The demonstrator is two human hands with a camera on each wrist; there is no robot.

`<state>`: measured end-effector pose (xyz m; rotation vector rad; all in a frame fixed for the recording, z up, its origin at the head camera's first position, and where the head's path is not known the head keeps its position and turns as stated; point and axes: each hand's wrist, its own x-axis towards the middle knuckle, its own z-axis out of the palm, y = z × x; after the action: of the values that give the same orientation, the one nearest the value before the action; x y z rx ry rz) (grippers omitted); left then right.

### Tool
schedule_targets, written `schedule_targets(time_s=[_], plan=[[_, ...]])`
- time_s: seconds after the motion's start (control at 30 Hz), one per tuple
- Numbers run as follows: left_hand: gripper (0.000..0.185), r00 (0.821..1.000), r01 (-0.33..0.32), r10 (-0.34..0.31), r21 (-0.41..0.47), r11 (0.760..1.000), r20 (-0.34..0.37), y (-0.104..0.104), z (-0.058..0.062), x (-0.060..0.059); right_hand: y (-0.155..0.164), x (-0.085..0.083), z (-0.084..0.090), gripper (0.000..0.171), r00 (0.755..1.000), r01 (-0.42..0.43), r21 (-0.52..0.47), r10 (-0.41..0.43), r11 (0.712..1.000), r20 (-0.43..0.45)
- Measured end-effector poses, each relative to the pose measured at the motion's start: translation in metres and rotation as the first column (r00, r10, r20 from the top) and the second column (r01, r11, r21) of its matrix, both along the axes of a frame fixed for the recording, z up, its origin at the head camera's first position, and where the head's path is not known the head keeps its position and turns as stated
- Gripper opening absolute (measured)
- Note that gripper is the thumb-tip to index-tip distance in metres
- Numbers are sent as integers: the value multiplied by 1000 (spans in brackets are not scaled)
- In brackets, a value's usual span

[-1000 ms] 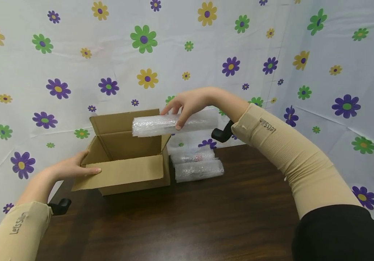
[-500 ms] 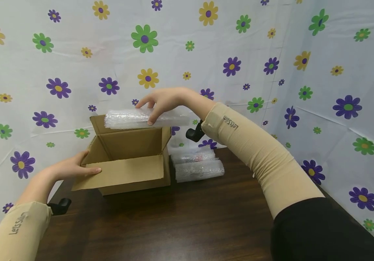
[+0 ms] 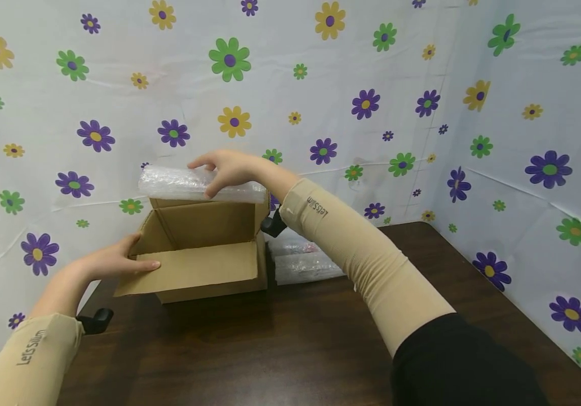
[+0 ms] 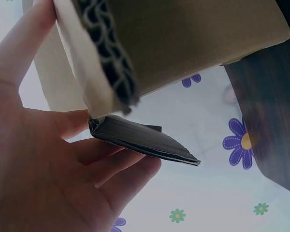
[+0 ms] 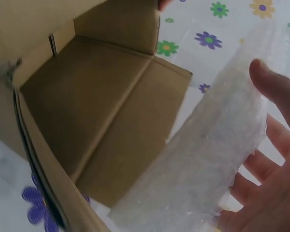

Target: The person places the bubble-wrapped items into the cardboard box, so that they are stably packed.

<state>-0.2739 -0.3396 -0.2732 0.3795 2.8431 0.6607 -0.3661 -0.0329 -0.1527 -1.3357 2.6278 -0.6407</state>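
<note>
My right hand [image 3: 236,169] grips a bubble-wrapped bundle [image 3: 168,183], long and roughly cylindrical, from above. In the head view the bundle hangs level over the back of an open cardboard box [image 3: 214,290]. The right wrist view shows the thumb on one side of the bubble wrap [image 5: 198,154] and the fingers on the other; what is wrapped inside is hidden. My left hand [image 3: 112,260] holds the box's left side, its thumb on the front flap [image 3: 199,268]. Up close in the left wrist view, the fingers curl behind a folded side flap [image 4: 145,137].
Two more bubble-wrapped bundles [image 3: 305,268] lie on the dark wooden table [image 3: 249,349] to the right of the box, partly covered by my right arm. A white flower-print cloth [image 3: 280,34] hangs behind and to the right.
My right hand has carried the bubble-wrapped bundle leftward, from the box's right side to above its back flap. The left hand stays on the box. The head view has shifted slightly.
</note>
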Motion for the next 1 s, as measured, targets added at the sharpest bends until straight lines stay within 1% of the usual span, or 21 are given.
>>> schedule_targets(time_s=[0.2,0.37,0.5,0.7,1.0], plan=[[106,1000,-6,6,-12,1000,4,-2,0,-1,-20,-2,-22,78,999,48,-30,-48,998,-8],[105,1000,-5,5,-12,1000,5,-2,1,-1,-33,-6,-39,78,998,68,-33,-68,997,10],[106,1000,-4,4,-3,1000,13,-2,0,0,-39,-9,-49,78,995,104,-22,-104,994,9],[106,1000,3,-3,-17,1000,5,0,-1,-1,-46,-12,-60,78,984,179,21,-179,984,-7],[107,1000,3,-3,-7,1000,-2,-2,-1,-1,-53,-12,-69,79,969,248,74,-247,966,-25]])
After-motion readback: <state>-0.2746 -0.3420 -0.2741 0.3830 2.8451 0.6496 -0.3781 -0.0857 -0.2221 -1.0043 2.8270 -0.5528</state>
